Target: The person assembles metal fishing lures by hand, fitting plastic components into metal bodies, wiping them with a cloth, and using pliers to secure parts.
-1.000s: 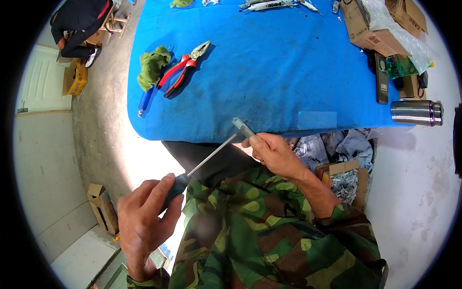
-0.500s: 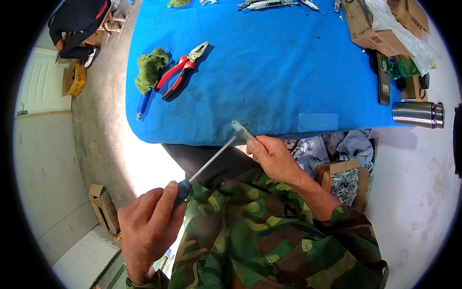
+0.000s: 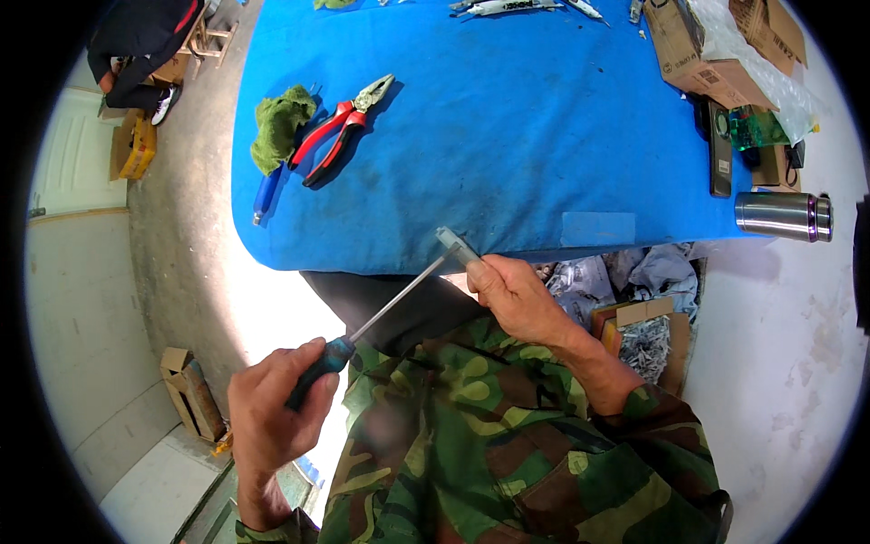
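Observation:
My left hand [image 3: 272, 408] is closed around the dark blue-green handle of a screwdriver [image 3: 399, 296]. The long metal shaft slants up to the right, and its tip meets a small pale, translucent, narrow piece [image 3: 456, 244]. My right hand [image 3: 517, 299] pinches the lower end of that piece between thumb and fingers, just off the table's near edge. What kind of part it is I cannot make out. On the blue-covered table [image 3: 507, 136] lie red-and-black pliers [image 3: 340, 133], a green cloth [image 3: 282, 127] and a blue-handled tool [image 3: 265, 197].
At the table's right stand a steel flask [image 3: 783, 217], a dark phone-like device [image 3: 720, 150] and an open cardboard box [image 3: 716, 63]. Below the edge sits a carton of small metallic pieces [image 3: 645, 349] beside grey bags. Another person [image 3: 140, 50] sits at the far left.
My left hand has turned and loosened around the screwdriver, so more of the handle shows. The pale piece and my right hand stay nearly in place.

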The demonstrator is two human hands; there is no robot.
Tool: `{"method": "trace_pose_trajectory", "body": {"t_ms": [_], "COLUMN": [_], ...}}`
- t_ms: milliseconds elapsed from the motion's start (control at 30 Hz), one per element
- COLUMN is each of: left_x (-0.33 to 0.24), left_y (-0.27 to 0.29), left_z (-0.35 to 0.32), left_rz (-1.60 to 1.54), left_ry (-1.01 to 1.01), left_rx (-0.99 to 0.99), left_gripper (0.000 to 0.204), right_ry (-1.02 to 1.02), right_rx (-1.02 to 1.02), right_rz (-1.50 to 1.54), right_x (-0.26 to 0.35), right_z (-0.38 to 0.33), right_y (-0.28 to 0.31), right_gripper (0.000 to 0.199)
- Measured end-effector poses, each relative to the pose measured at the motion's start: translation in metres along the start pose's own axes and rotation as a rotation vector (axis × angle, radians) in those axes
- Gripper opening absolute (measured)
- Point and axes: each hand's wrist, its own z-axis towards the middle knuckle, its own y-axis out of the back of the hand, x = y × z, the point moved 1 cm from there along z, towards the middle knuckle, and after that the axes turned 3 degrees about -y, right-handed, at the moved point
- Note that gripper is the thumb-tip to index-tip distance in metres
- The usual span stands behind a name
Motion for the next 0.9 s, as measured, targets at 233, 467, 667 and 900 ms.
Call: {"method": "trace_pose_trajectory", "body": {"t_ms": [233,467,667,900], "left_x": [0.021,0.038,0.011,0.001], "left_y": [0.003,-0.003,-0.012,-0.017], "left_z": [0.001,-0.004,-0.016,-0.025], "left_rz": [-0.292,-0.592,-0.211,0.050], "left_ry": [0.248,0.507,0.253,0.007], "left_rx": [0.030,0.104,-0.034,-0.073], "left_gripper": [0.032,0.034,0.031,0.037], "right_ry": [0.053,0.116,0.088,0.121], "right_rx": [-0.031,-0.075,-0.085,-0.084], "right_rz": [-0.043,-0.094,-0.095,-0.089], "right_x": [-0.002,-0.008,0.001,-0.004], "right_z": [0.000,-0.001,-0.001,0.001], "right_y": [-0.003,-0.006,-0.006,-0.006], "right_gripper": [0.046,0.048,0.042,0.043]}}
